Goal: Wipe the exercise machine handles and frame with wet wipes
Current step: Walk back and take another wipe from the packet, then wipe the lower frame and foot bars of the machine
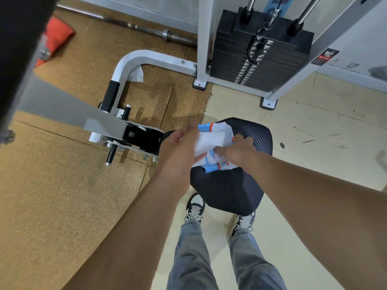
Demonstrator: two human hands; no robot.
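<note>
Both hands are holding the wet-wipe pack [215,141] just above the seat [236,189]. Left hand [180,143] is gripping its left edge, fingers curled. Right hand [238,149] is pinching it at the middle; sheet or wrapper, can't tell. Loose wipe [137,75] is hanging on the white frame tube [134,59], well beyond the seat to the left.

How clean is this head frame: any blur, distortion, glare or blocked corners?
Head view: strong wide-angle bending, the white frame upright slants sharply; a dark blurred shape blocks the top left corner; left hand, right hand and wipe pack are slightly soft but readable; light is even, with faint shadows on the brown mat and no strong glare.
</note>
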